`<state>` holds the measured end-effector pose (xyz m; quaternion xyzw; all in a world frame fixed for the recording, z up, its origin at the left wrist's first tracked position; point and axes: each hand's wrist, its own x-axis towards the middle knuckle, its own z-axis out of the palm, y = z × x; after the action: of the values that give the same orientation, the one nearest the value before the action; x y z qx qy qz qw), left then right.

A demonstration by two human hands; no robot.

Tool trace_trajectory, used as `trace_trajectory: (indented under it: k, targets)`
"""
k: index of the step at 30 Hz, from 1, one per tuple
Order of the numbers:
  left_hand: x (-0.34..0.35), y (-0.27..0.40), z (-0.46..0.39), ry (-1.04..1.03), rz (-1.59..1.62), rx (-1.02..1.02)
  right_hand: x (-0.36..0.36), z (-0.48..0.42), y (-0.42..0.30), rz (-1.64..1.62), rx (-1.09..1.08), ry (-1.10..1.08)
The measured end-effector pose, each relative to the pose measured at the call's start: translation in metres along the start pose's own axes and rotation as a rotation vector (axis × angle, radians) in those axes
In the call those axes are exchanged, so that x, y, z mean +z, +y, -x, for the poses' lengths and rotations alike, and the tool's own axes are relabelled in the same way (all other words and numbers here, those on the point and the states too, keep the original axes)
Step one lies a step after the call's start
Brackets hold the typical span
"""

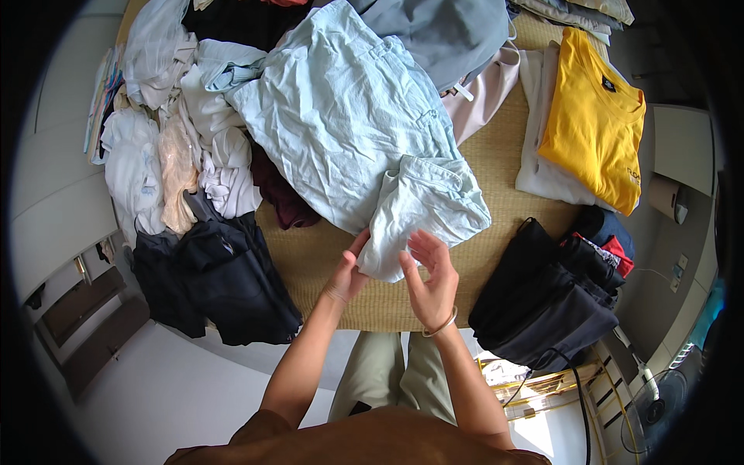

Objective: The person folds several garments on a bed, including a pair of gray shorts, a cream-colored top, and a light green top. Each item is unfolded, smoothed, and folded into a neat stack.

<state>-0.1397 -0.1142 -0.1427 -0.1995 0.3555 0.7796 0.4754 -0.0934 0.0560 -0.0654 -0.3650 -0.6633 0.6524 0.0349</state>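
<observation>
A wrinkled pale blue shirt (337, 122) lies spread at an angle on the woven mat in front of me. Its near end is folded over into a lighter flap (401, 226) with a stitched band along the top. My left hand (349, 270) is at the flap's left edge, fingers partly hidden by the cloth and thumb outside, so its grip is unclear. Over the flap's lower right edge is my right hand (433, 276), thumb and fingers apart, holding nothing. A bracelet circles the right wrist.
Crumpled white clothes (218, 139) and dark folded garments (224, 279) lie left. A grey garment (436, 40) is behind the shirt. To the right are a folded yellow T-shirt (593, 122) on white clothes and a black clothing pile (546, 296). The woven mat's (314, 290) front edge is near my legs.
</observation>
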Motion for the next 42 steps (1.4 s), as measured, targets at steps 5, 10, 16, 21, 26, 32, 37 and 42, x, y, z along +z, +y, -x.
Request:
trace_trajectory:
  k: [5,10,16,21,26,32,37,42]
  targets:
    - [0.026,-0.024,0.011,0.194,-0.153,0.132,-0.049,-0.009,0.010,0.541,-0.421,0.260]
    - [0.030,-0.043,0.016,0.352,-0.237,0.178,-0.053,-0.053,0.000,0.650,-0.439,0.310]
    - [0.025,-0.032,0.002,0.424,-0.371,0.288,-0.040,-0.086,0.044,0.544,-0.400,0.286]
    - [0.016,-0.029,-0.023,0.499,-0.374,0.311,-0.043,-0.089,0.058,0.594,-0.414,0.329]
    - [0.021,-0.027,-0.048,0.668,-0.253,0.277,-0.040,-0.090,0.052,0.604,-0.345,0.470]
    - [0.016,-0.027,-0.044,0.593,-0.199,0.288,-0.046,-0.008,0.080,-0.304,0.215,0.427]
    - [0.019,-0.021,-0.045,0.544,-0.179,0.299,-0.008,-0.022,0.066,-0.628,0.396,0.251]
    - [0.025,-0.016,-0.040,0.632,-0.409,0.365,-0.001,-0.031,0.063,-0.634,0.460,0.129]
